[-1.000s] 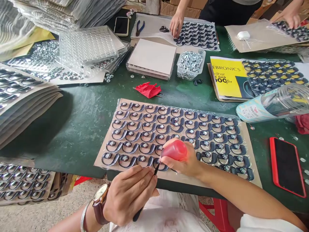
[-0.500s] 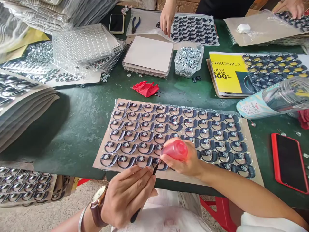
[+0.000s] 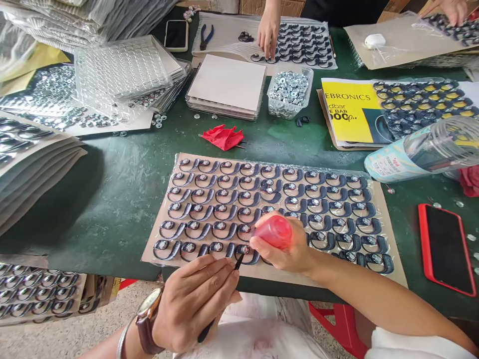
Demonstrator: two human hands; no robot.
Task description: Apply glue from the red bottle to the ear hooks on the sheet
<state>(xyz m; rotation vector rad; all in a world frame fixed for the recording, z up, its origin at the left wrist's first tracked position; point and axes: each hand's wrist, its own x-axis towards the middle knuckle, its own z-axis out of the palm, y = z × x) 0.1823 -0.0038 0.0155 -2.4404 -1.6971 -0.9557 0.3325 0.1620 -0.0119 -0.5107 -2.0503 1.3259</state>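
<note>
Left hand [image 3: 198,304]: fingers straight and pressed together, closed on a slim black rod-like tool [image 3: 239,261], whose tip lies at a dark, hook-shaped piece with a silvery round end [image 3: 254,257] in the nearest row; whether tip and piece touch cannot be told. Right hand [image 3: 299,249]: curled firmly around a translucent red squeeze bottle [image 3: 275,232], tilted, its narrow end directed toward the same area. The piece lies among rows of similar pieces on a tan rectangular sheet with clear film [image 3: 392,271], flat on the dark green table [image 3: 127,199], at its near edge. Beyond the sheet lies a crumpled bright red cloth-like item [image 3: 223,137]; to the right, a black-screened phone in a red case [image 3: 447,249]. At the far side, a co-worker's hand [image 3: 268,35] touches another array of dark pieces [image 3: 305,45].
</note>
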